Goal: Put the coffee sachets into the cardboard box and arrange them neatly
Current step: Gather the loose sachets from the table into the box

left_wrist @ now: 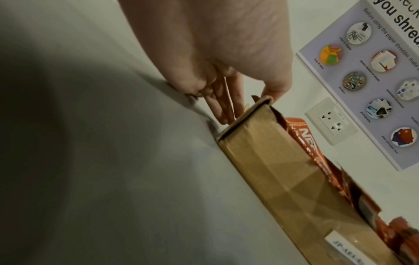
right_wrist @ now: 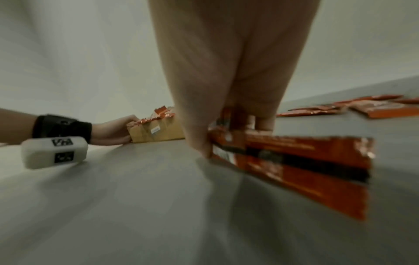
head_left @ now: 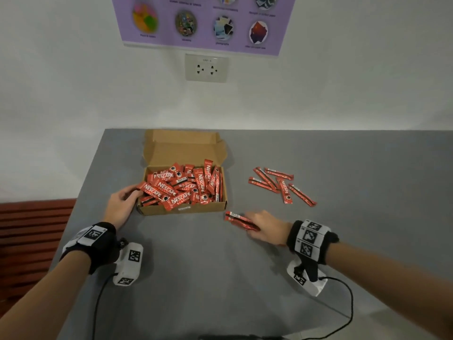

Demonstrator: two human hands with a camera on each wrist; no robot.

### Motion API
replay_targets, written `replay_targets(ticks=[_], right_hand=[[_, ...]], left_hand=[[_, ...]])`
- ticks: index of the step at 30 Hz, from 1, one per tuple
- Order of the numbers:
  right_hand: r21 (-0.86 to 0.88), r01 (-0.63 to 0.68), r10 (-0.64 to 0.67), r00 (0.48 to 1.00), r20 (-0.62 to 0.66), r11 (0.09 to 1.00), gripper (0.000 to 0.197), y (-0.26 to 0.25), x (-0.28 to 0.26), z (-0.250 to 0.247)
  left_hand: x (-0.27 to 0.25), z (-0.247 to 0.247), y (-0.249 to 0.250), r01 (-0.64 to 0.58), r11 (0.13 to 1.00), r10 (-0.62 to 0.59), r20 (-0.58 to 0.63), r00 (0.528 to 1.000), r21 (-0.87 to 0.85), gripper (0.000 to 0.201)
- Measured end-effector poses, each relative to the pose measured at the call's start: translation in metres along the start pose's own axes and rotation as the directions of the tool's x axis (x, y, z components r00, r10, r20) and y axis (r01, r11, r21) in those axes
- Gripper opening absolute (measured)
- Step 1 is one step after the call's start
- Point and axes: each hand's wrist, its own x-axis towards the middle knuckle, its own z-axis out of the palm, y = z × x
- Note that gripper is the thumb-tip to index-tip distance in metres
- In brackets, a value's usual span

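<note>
An open cardboard box (head_left: 196, 209) sits on the grey table, heaped with red coffee sachets (head_left: 182, 185) lying at mixed angles. My left hand (head_left: 122, 201) grips the box's left end, fingers along its side wall (left_wrist: 223, 107) and thumb at the corner (left_wrist: 275, 89). My right hand (head_left: 263, 225) holds a small bundle of red sachets (head_left: 239, 220) low over the table, just right of the box's front corner; in the right wrist view the bundle (right_wrist: 294, 161) is pinched between thumb and fingers. Several loose sachets (head_left: 282, 185) lie on the table to the right.
The box lid (head_left: 182, 148) stands open toward the wall. A wall socket (head_left: 206, 67) and a purple poster (head_left: 203, 20) hang behind the table. The table's left edge (head_left: 81, 192) drops to a red slatted bench (head_left: 31, 229). Cables trail from both wrist cameras.
</note>
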Motion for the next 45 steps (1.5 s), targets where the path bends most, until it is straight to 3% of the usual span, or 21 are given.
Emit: replay_targets(ticks=[2, 6, 9, 11, 14, 19, 22, 27, 30, 33, 36, 40, 42, 45], right_hand=[[0.030, -0.006, 0.008, 0.999, -0.041, 1.000, 0.014, 0.002, 0.002, 0.001], [0.145, -0.074, 0.100, 0.977, -0.187, 0.987, 0.017, 0.010, 0.008, -0.021], [0.226, -0.118, 0.207, 0.878, -0.431, 0.967, 0.013, 0.019, 0.022, -0.047], [0.266, -0.226, 0.335, 0.795, -0.505, 0.937, 0.014, 0.027, 0.034, -0.064], [0.285, -0.423, 0.510, 0.726, -0.461, 0.860, 0.035, 0.050, 0.050, -0.079], [0.225, -0.548, 0.588, 0.786, -0.193, 0.806, 0.099, 0.091, 0.059, -0.085], [0.212, -0.574, 0.605, 0.784, -0.137, 0.791, 0.100, 0.104, 0.061, -0.081], [0.084, -0.456, 0.463, 0.858, -0.224, 0.886, 0.050, 0.082, 0.073, -0.058], [-0.001, -0.398, 0.385, 0.887, -0.255, 0.917, 0.037, 0.064, 0.078, -0.045], [-0.043, -0.347, 0.332, 0.921, -0.204, 0.937, 0.026, 0.049, 0.081, -0.041], [0.038, -0.302, 0.302, 0.917, -0.260, 0.952, 0.014, 0.027, 0.077, -0.057], [0.186, -0.087, 0.160, 0.890, -0.427, 0.979, 0.012, -0.026, 0.073, -0.094], [0.148, 0.042, 0.023, 0.911, -0.412, 0.988, 0.016, -0.062, 0.079, -0.106], [0.034, 0.129, -0.112, 0.942, -0.317, 0.991, 0.025, -0.106, 0.101, -0.107]], left_hand=[[0.000, -0.001, 0.000, -0.005, 1.000, 0.005, 0.007, 1.000, 0.018, 0.031], [-0.002, -0.002, 0.002, -0.003, 1.000, 0.003, 0.017, 1.000, 0.017, 0.031], [-0.002, -0.001, 0.002, 0.005, 1.000, -0.005, 0.019, 1.000, 0.002, 0.031], [-0.002, -0.002, 0.002, 0.008, 1.000, -0.008, 0.018, 1.000, 0.007, 0.031], [-0.002, -0.001, 0.002, 0.003, 1.000, -0.003, 0.016, 1.000, 0.016, 0.030], [-0.001, -0.001, 0.002, -0.001, 1.000, 0.001, 0.008, 1.000, 0.027, 0.031], [-0.001, 0.000, 0.002, 0.007, 1.000, -0.007, 0.008, 1.000, 0.009, 0.031], [-0.001, 0.000, 0.001, 0.017, 1.000, -0.017, 0.013, 1.000, -0.001, 0.031], [-0.001, -0.001, 0.001, 0.020, 1.000, -0.020, 0.025, 0.999, -0.003, 0.031], [-0.001, -0.002, 0.001, 0.016, 1.000, -0.016, 0.037, 0.999, 0.000, 0.031], [-0.001, -0.002, 0.001, 0.015, 1.000, -0.015, 0.032, 0.999, 0.012, 0.031], [0.002, -0.003, -0.003, 0.026, 1.000, -0.026, 0.029, 0.999, -0.001, 0.031], [0.002, -0.003, -0.004, 0.026, 1.000, -0.026, 0.038, 0.999, -0.003, 0.031], [0.002, -0.003, -0.002, 0.010, 1.000, -0.010, 0.039, 0.999, 0.007, 0.030]])
